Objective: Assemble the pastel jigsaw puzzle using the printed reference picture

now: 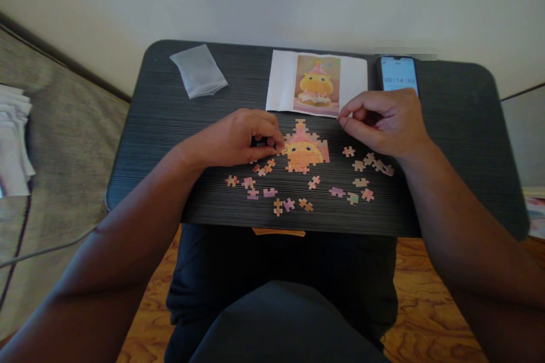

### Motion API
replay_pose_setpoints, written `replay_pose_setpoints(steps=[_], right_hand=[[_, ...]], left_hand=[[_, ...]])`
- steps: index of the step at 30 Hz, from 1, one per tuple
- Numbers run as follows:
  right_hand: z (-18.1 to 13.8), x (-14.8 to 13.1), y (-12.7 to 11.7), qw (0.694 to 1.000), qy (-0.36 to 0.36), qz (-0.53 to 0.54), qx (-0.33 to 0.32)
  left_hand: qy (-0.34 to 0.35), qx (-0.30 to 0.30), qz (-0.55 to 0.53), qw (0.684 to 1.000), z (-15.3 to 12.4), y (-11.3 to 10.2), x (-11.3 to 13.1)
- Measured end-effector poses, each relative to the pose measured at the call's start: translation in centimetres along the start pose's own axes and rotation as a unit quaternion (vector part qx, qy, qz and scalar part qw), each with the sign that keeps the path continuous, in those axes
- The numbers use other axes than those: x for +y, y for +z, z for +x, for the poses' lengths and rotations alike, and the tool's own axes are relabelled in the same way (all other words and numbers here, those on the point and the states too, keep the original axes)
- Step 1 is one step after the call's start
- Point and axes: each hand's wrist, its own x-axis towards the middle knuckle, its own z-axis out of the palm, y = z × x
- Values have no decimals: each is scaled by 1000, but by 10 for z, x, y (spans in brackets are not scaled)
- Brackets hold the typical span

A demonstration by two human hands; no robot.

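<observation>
A partly joined jigsaw [303, 150] showing a yellow figure with a pink hat lies in the middle of a small dark table [162, 119]. My left hand [238, 139] rests at its left edge, fingers curled and pinched on a puzzle piece touching the joined part. My right hand [383, 122] hovers to the right, fingers curled with thumb and forefinger pinched; whether they hold anything is hidden. Loose puzzle pieces [293, 195] are scattered in front and to the right [366, 173]. A printed reference picture [317, 84] lies behind the jigsaw.
A phone [398, 74] showing a timer lies at the back right. An empty clear plastic bag [198, 71] is at the back left. My lap is under the table's near edge; a wall stands behind, and a cable runs at left.
</observation>
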Motion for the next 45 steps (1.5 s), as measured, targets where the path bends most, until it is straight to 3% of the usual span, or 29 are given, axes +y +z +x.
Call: replay_pose_setpoints(steps=[8,15,26,35,40,45], right_hand=[[1,4,-1,1000,-10,1,-3],[-2,7,-1,1000,-16,-10,2],[-4,9,-2,1000,-2,-21,-3],[-4,10,-3,1000,-11,-26,0],[-6,6,-4,999,8,-39,-8],[-7,7,-5,999,14,-28,-13]], left_hand=[[-61,-1,8,998,-5,-11,9],[-152,128,79,977,-16,-30,-6],[-185,141,39,972,-15,-29,-12],[-129,103,35,986,-14,-22,-19],[-125,84,24,988,-23,-37,-22],[-190,65,10,980,-35,-53,-23]])
